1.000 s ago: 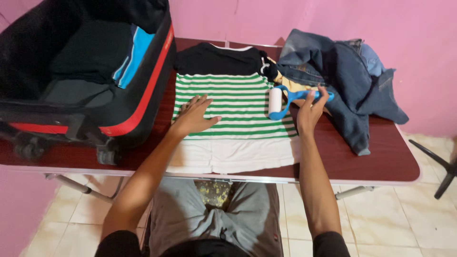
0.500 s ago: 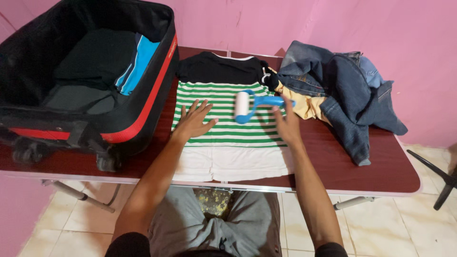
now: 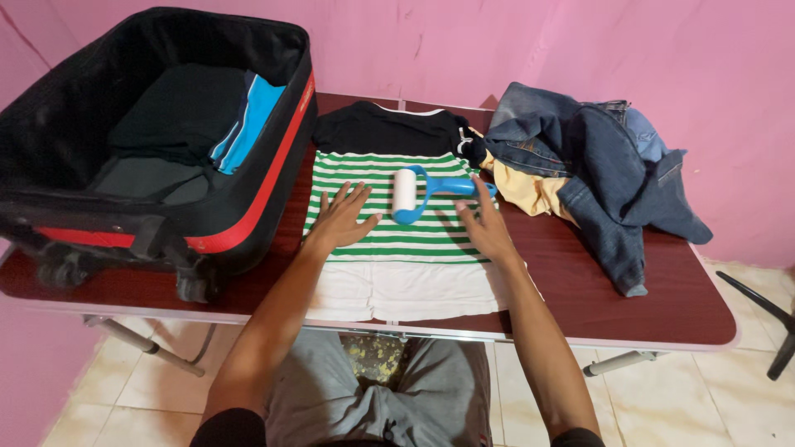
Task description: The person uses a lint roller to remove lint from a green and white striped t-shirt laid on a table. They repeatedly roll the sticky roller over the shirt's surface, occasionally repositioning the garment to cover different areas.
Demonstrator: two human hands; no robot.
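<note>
While the striped shirt [image 3: 396, 223] is pinned flat on the surface by the spread left hand [image 3: 339, 219], a blue lint roller [image 3: 421, 189] is guided by right-hand fingers [image 3: 474, 211] loosely extended on its handle.

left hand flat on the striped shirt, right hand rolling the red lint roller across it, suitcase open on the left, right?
Not quite: the lint roller is blue, not red, as the head view shows. The rest holds: left hand flat on the striped shirt, right hand at the roller's handle, suitcase open on the left.
</note>
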